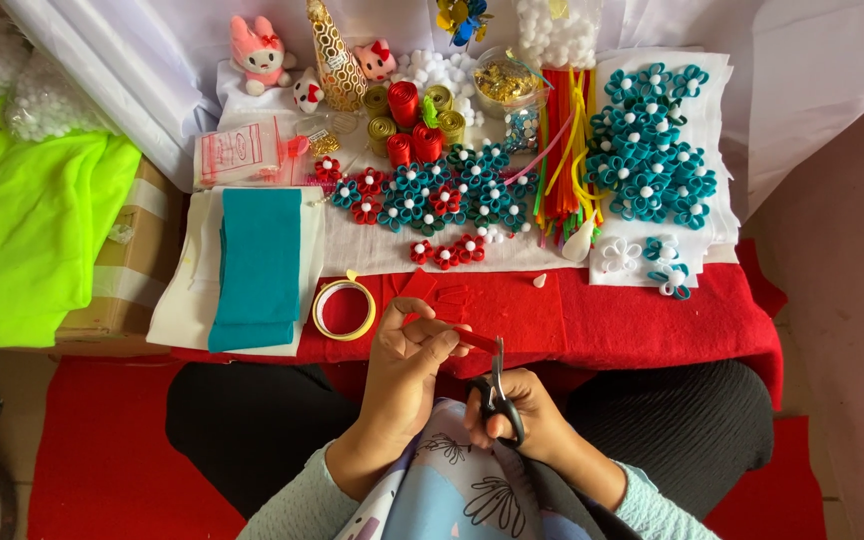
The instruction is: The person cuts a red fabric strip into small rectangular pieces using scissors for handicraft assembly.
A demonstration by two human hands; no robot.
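Observation:
My left hand [404, 372] pinches a small strip of red felt [474, 341] above my lap, at the front edge of the table. My right hand [527, 420] grips black-handled scissors [497, 392], whose blades point up to the strip and meet its right end. Both hands hover over my patterned top and dark trousers. The red felt sheet [602, 320] covering the near part of the table lies just beyond my fingers.
A roll of yellow tape [344, 309] and folded teal felt [258, 265] lie to the left. Several teal and red felt flowers [432, 195], a teal flower pile [652, 145], pipe cleaners [564, 150], ribbon rolls [412, 115], plush toys [259, 55] and pom-poms fill the back. A cardboard box [127, 270] stands left.

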